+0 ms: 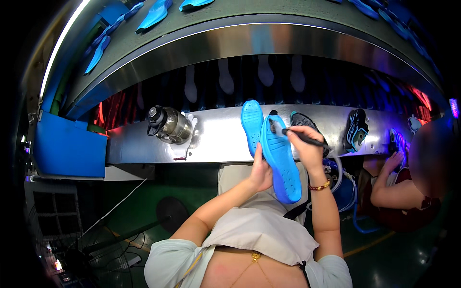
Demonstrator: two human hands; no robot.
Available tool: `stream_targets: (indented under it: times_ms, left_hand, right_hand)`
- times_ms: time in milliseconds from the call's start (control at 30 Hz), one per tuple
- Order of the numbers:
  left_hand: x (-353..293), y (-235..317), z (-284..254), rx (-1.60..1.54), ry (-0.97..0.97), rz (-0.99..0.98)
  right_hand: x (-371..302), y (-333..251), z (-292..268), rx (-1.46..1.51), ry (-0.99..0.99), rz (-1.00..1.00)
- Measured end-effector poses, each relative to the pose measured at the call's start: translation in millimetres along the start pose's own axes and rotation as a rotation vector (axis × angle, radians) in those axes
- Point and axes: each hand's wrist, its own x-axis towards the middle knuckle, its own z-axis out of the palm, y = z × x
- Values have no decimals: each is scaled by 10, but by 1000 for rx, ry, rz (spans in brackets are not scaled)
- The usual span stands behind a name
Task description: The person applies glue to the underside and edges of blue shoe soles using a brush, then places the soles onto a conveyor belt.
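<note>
Head view: the left hand [260,174] grips the side of a blue sole [283,173], moulded with ribs at the far end and small holes at the near end, tilted over the bench's near edge. The right hand [308,150] is closed round a dark-handled brush [309,139] — bristles at the ribbed end. A second blue sole [251,122] lies alongside. The bench [216,137] is smooth, reflective metal, bearing a rounded, see-through jug [175,127] and a dark shoe [356,129]. Beyond runs a matte green belt [259,8]; the floor [139,185] is green.
</note>
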Motion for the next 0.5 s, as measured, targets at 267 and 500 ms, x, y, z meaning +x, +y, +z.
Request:
stream_targets:
  times_ms: [267, 500]
  left_hand:
    - [80, 492, -239, 99, -68, 280]
    - [-82, 397, 65, 44, -175, 107]
  right_hand:
    - [-489, -91, -28, -360, -335, -319]
    - [-171, -561, -200, 32, -160, -214]
